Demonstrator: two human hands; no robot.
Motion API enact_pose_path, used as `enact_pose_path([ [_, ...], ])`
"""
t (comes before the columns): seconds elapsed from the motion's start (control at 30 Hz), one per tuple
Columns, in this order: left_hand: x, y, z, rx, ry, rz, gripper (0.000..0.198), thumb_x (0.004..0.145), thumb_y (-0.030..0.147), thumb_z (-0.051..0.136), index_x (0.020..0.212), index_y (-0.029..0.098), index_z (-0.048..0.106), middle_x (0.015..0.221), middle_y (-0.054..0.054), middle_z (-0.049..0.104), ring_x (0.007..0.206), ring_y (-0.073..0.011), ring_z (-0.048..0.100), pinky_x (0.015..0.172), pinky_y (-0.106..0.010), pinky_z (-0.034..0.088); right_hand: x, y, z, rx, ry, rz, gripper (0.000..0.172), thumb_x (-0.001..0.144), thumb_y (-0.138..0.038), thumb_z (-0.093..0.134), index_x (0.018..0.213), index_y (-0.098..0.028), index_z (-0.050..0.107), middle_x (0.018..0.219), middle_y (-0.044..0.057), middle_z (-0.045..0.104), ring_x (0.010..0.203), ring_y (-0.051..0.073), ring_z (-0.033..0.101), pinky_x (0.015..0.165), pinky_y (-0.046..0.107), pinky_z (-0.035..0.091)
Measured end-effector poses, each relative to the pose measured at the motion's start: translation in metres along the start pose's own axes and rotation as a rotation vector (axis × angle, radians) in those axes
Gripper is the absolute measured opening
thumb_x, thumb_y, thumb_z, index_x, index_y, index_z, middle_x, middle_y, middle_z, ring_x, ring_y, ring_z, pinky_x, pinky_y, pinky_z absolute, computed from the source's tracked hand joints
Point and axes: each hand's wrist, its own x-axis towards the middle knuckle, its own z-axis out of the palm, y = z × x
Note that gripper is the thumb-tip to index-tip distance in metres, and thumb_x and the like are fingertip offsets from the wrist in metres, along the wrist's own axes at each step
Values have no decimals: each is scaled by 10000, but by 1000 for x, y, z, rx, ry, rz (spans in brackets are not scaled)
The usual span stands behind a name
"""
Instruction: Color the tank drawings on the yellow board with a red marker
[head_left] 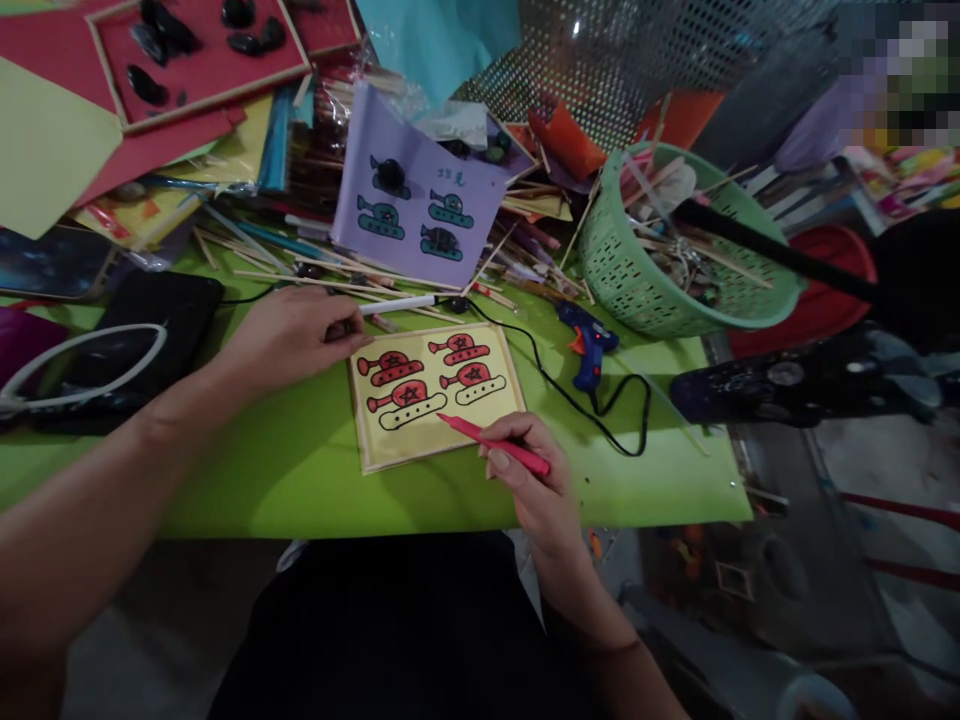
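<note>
A yellow card with several drawn tanks, coloured red, lies on the green table. My right hand is closed on a red marker, and the marker's tip touches the card near the lower right tank. My left hand rests at the card's upper left corner, fingers curled around a white pen that points right.
A purple sheet with teal tanks leans behind, among wooden sticks. A blue glue gun with its black cord lies to the right. A green basket of sticks stands at back right. A black tablet lies at the left.
</note>
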Motion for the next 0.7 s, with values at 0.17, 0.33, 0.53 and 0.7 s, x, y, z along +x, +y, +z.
enact_pose_path([
  [0.17, -1, 0, 1, -21, 1, -32, 489, 1020, 714, 466, 972, 277, 680, 883, -28, 613, 929, -227, 557, 842, -433, 406, -2, -2, -1, 18, -16, -1, 208, 1002, -489, 907, 1055, -297, 848, 952, 23, 758, 803, 201, 643, 722, 330, 550],
  [0.33, 1, -4, 3, -10, -2, -27, 516, 999, 763, 475, 965, 295, 688, 868, -20, 628, 950, -235, 570, 847, -424, 406, -3, -2, -1, 4, -6, 13, 206, 1008, -489, 901, 1055, -295, 848, 963, 30, 769, 836, 214, 674, 753, 341, 565],
  [0.53, 3, -4, 9, 28, 49, -1, 424, 1025, 615, 505, 991, 259, 733, 861, -20, 623, 901, -224, 577, 832, -428, 395, 0, 5, -5, 7, -6, -3, 193, 1009, -465, 906, 1082, -292, 859, 954, 27, 759, 766, 178, 642, 654, 293, 532],
  [0.7, 7, -9, 17, 49, 79, 47, 270, 1013, 482, 605, 996, 259, 756, 808, -41, 657, 887, -254, 617, 821, -419, 430, 3, 0, -4, -37, 4, -47, 162, 1026, -430, 903, 1100, -291, 868, 978, 26, 785, 777, 170, 696, 650, 276, 568],
])
